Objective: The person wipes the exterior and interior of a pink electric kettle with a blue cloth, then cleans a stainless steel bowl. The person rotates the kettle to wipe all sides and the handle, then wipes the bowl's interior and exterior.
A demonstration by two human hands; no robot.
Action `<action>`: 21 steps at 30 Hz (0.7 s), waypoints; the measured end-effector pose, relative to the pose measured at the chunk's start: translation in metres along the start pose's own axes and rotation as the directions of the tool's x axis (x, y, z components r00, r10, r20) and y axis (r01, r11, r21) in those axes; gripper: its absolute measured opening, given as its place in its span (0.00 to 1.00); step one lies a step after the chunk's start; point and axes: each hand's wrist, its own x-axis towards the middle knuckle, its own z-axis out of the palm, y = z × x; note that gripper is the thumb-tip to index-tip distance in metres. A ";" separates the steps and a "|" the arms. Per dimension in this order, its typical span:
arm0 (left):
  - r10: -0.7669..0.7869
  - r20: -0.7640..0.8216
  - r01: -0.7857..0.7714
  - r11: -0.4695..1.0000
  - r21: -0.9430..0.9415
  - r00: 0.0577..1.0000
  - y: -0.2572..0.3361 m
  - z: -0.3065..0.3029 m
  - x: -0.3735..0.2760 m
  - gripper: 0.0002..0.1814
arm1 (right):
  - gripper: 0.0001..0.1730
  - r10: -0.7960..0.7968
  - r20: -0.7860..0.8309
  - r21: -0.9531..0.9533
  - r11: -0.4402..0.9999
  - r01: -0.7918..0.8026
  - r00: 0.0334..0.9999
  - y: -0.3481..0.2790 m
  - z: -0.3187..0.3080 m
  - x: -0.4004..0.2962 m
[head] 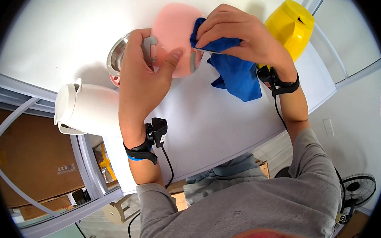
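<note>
Near the top middle, my left hand (149,72) grips a rounded pink plastic container (176,32) by its left side, at a grey clip, with the thumb across its front. Pinched in my right hand (241,32) is a blue cloth (243,77), whose bunched upper part touches the container's right side; the rest hangs down over the white table. A thin pale edge shows under the right fingers, but what it belongs to is unclear. Another grey clip sits low on the container's right. Behind my left hand is a stainless steel bowl (114,56) with a pink part below it.
A white plastic jug (93,108) lies left of my left forearm on the white table (210,127). Beyond my right wrist is a yellow jug (284,30). Black cables run from both wrist-worn devices. A large cardboard box (34,153) and a fan (357,187) are off the table.
</note>
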 end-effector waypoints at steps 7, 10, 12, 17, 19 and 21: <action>-0.027 -0.017 0.027 1.000 0.003 0.999 0.005 0.000 -0.001 0.23 | 0.16 0.309 -0.218 -0.037 0.945 -0.324 0.926 0.018 0.011 -0.012; -0.044 -0.007 0.044 0.999 -0.020 0.999 0.008 0.000 -0.001 0.24 | 0.15 0.445 -0.236 -0.041 0.884 -0.466 0.864 0.018 0.015 -0.015; -0.036 -0.007 0.036 0.999 0.000 0.999 0.007 0.000 -0.001 0.24 | 0.18 0.441 -0.231 -0.013 0.890 -0.456 0.867 0.016 0.014 -0.013; -0.027 -0.074 0.024 0.999 -0.045 0.997 -0.001 0.000 -0.003 0.25 | 0.20 0.451 -0.221 0.080 0.892 -0.445 0.865 -0.021 0.003 0.012; -0.033 -0.069 0.029 0.998 -0.064 0.997 0.002 0.002 -0.001 0.26 | 0.32 0.383 -0.240 0.029 0.921 -0.387 0.892 0.004 0.006 -0.003; -0.035 -0.055 0.033 0.999 -0.038 0.998 0.004 0.002 -0.001 0.25 | 0.30 0.352 -0.253 -0.028 0.928 -0.371 0.901 0.014 0.012 -0.011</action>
